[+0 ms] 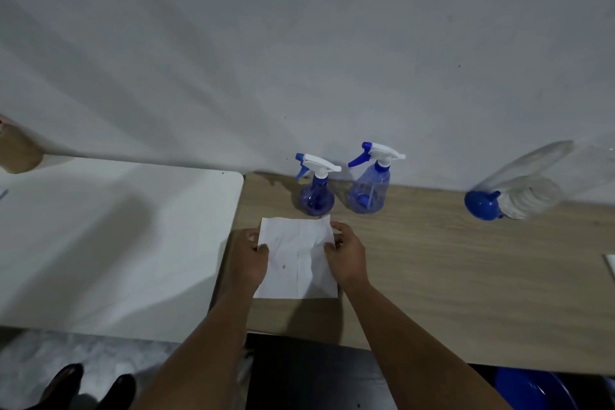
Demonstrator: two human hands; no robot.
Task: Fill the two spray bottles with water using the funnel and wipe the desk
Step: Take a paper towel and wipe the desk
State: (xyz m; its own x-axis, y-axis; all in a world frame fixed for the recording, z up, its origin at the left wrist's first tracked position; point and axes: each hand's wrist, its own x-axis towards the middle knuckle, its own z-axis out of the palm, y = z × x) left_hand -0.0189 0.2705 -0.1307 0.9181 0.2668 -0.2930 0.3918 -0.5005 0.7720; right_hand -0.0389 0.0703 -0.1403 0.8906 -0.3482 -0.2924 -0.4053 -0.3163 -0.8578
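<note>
- While I watch through the head camera, a white table [116, 236] fills the left side, butted against the light wood-grain desk [449, 276].
- My left hand [248, 260] sits at the left edge of a white, creased paper towel [296, 260], thumb curled over the sheet and fingers behind it, pinching it.
- That paper towel lies spread over the desk's near left part, with small dark specks on its face; its far edge sits just short of the bottles.
- My right hand [346, 255] grips the towel's right edge, fingertips bent onto the paper near the upper corner.
- Just beyond the towel stands a round-bellied dark blue spray bottle [316, 198] with a white head and blue trigger, upright by the wall.
- Just beside it, to the right, stands a taller pale blue translucent spray bottle [370, 191] with the same kind of head, also upright. I cannot tell the water level in either one.
- Well apart, far right, a clear plastic bottle [532, 183] lies tilted with a blue funnel [481, 205] at its mouth.
</note>
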